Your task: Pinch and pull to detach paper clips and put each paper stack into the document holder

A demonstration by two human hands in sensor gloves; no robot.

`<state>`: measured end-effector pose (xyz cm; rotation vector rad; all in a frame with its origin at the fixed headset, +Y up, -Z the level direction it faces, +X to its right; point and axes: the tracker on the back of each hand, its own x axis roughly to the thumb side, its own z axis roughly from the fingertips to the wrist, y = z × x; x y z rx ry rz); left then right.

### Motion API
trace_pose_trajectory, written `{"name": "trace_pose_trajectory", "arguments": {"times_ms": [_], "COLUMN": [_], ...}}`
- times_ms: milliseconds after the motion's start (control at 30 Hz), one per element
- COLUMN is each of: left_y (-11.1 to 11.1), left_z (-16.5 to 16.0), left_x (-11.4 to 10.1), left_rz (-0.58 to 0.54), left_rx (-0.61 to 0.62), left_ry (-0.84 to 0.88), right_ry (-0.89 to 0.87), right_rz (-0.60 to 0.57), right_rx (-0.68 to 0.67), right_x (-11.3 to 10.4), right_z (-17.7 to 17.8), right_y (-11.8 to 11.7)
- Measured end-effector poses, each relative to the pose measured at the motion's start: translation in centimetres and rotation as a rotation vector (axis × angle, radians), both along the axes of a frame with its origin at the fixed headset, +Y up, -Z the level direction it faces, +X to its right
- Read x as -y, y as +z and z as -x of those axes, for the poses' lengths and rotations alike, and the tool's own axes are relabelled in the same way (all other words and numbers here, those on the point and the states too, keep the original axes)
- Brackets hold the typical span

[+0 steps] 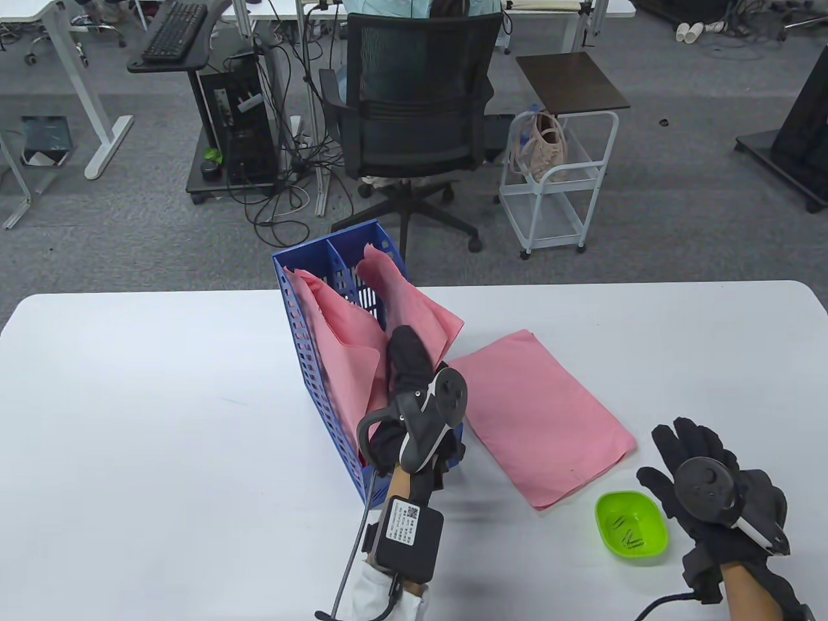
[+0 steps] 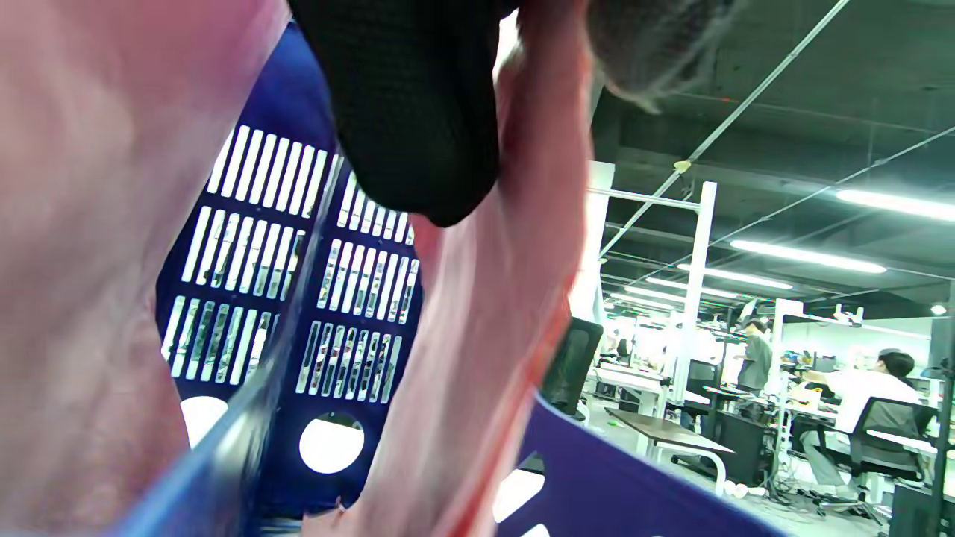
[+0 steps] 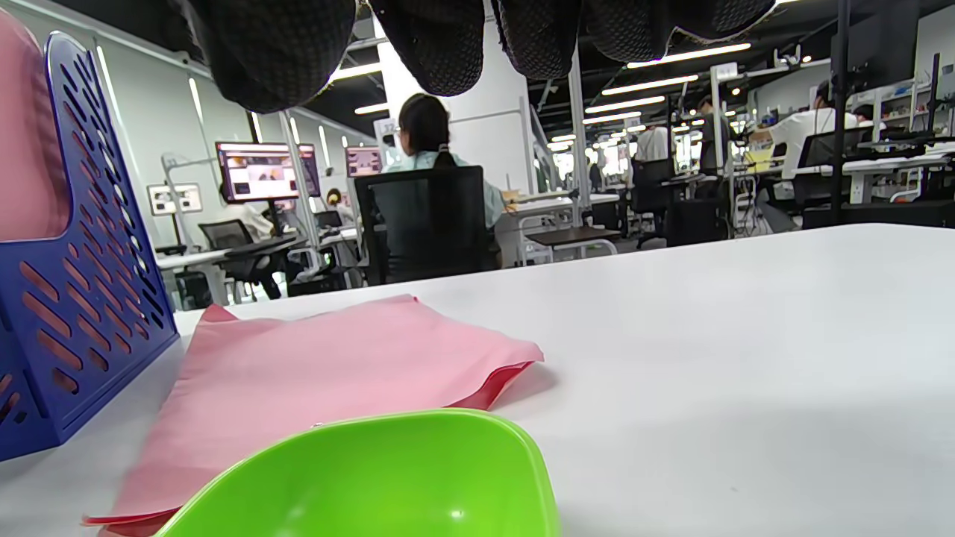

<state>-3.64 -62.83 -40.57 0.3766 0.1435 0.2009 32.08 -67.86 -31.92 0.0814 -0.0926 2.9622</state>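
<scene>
While the left hand (image 1: 414, 388) reaches into the right compartment of the blue document holder (image 1: 310, 388), its fingers lie against a pink paper stack (image 1: 414, 310) that leans out of that compartment; whether they pinch the sheets or only press on them cannot be told, since the table view hides the fingertips behind the tracker and the left wrist view shows just 1 gloved finger (image 2: 418, 112) beside the pink paper (image 2: 492, 313). A 2nd pink stack (image 1: 336, 330) stands curled in the left compartment of the holder. A 3rd pink stack (image 1: 543, 414) lies flat on the white table (image 1: 162, 401), just right of the holder. Near its front corner sits a green bowl (image 1: 632, 527) with a few paper clips (image 1: 627, 533) inside. The right hand (image 1: 711, 491) hovers just right of the bowl, palm down, fingers relaxed and slightly spread, holding nothing; in the right wrist view the fingertips (image 3: 440, 45) hang loosely above the bowl (image 3: 388, 477) and the flat stack (image 3: 336, 358).
</scene>
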Motion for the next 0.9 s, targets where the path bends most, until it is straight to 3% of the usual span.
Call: {"name": "trace_pose_trajectory", "arguments": {"times_ms": [300,667,767,900], "left_y": [2.3,7.0,8.2,9.4], "left_z": [-0.6,0.5,1.6,3.7], "left_x": [-2.1,-5.4,-5.8,-5.5], "left_rz": [0.018,0.062,0.022,-0.091], "left_rx": [0.126,0.343,0.299,0.143], "left_ry": [-0.069,-0.123,-0.168,-0.338], "right_ry": [0.013,0.048,0.060,0.085], "right_rz": [0.017,0.026,0.031,0.033], "right_rx": [-0.001,-0.017,-0.023,-0.040], "right_x": [0.2,0.5,0.6,0.8], "right_z": [0.2,1.0,1.2,1.8], "right_y": [0.0,0.0,-0.1,-0.3]}}
